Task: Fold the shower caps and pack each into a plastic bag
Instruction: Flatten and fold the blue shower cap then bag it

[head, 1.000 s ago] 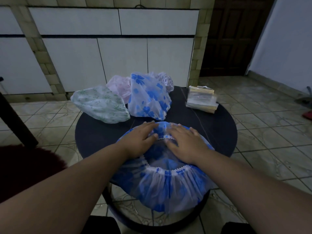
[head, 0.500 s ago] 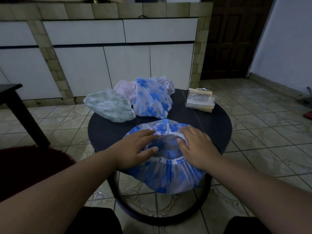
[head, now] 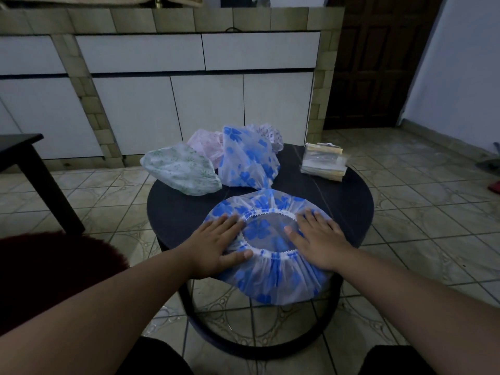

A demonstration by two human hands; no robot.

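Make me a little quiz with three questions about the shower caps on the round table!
1. True or false: both hands lie flat on the blue-flowered cap spread open nearest the person.
2. Which cap lies furthest left on the table? A) pink cap B) green-patterned cap C) purple-patterned cap
3. Fill in: the stack of plastic bags sits at the table's far ____ edge.

Key
1. True: the left hand and right hand press it flat, one each side of the elastic opening.
2. B, the green-patterned cap.
3. Right.
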